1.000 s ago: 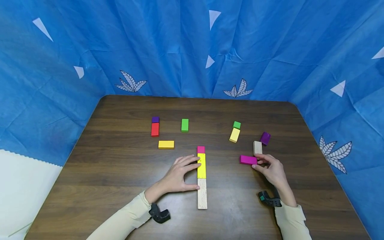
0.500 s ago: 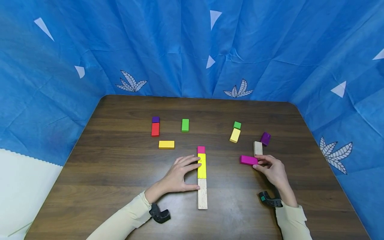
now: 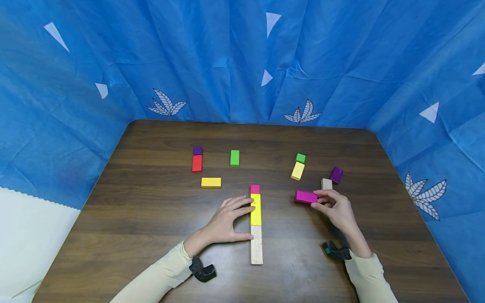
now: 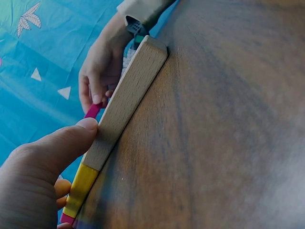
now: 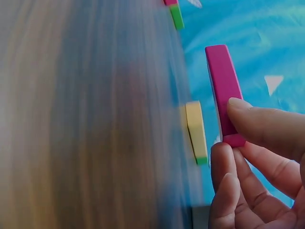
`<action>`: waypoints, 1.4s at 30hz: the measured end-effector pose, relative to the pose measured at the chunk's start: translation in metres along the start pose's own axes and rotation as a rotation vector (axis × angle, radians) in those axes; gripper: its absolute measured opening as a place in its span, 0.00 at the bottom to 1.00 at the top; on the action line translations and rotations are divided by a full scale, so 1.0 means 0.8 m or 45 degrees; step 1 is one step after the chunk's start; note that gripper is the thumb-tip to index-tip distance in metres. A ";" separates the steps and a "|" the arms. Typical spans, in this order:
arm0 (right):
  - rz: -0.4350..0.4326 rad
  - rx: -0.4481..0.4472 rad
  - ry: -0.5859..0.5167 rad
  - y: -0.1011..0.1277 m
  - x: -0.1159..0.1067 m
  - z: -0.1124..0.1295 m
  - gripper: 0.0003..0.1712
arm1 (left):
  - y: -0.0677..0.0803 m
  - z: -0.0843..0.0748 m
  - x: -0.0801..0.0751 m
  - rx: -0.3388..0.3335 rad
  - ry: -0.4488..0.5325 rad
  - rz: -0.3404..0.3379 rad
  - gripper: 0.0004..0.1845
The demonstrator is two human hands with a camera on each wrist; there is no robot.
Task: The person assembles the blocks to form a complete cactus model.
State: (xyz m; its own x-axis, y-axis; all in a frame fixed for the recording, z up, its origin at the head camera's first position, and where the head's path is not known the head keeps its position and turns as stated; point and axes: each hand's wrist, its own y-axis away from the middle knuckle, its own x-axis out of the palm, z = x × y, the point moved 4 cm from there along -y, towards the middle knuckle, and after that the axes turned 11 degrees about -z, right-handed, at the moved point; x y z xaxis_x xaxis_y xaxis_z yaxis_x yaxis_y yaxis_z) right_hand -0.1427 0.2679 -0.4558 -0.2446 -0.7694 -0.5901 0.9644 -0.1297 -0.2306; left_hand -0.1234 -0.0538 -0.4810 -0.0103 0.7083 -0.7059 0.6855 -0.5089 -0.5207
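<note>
My right hand [image 3: 337, 210] pinches one end of a magenta block [image 3: 305, 197] between thumb and fingers; the block's far end points left. In the right wrist view the magenta block [image 5: 221, 86] stands out past the thumb. My left hand [image 3: 226, 221] lies along the left side of a straight row of blocks, its fingers spread. Its fingertips touch the yellow block [image 3: 255, 210], and its thumb is against the long plain wooden block [image 3: 256, 248]. A pink block [image 3: 255, 189] forms the row's far end.
Behind the right hand lie a pale wooden block [image 3: 326, 184], partly hidden, and a purple block [image 3: 336, 175]. Farther back are a pale yellow block [image 3: 297, 171] and a green one [image 3: 300, 158]. Red [image 3: 197, 163], violet [image 3: 197, 150], green [image 3: 235, 158] and orange-yellow [image 3: 211, 182] blocks lie left.
My right hand has lifted the magenta block off its spot and carried it slightly left and away from me. The left hand and the row stay still.
</note>
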 end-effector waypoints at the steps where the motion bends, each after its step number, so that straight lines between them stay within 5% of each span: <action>1: 0.020 0.008 -0.015 -0.001 0.003 0.002 0.18 | 0.000 0.000 0.000 -0.002 -0.003 0.002 0.38; 21: 0.193 -0.123 -0.199 -0.007 0.065 0.074 0.17 | 0.001 0.000 -0.001 -0.004 -0.010 -0.005 0.39; 42: 0.219 -0.108 -0.131 -0.004 0.097 0.056 0.16 | 0.000 0.001 0.000 -0.020 -0.015 0.024 0.39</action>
State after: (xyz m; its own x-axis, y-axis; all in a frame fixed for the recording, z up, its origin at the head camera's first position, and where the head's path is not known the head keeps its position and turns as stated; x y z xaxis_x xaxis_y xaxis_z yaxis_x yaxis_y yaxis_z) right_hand -0.1602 0.1805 -0.4666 -0.0613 -0.8361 -0.5451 0.9780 0.0587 -0.2001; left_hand -0.1238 -0.0543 -0.4810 -0.0062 0.6927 -0.7212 0.6970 -0.5142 -0.4998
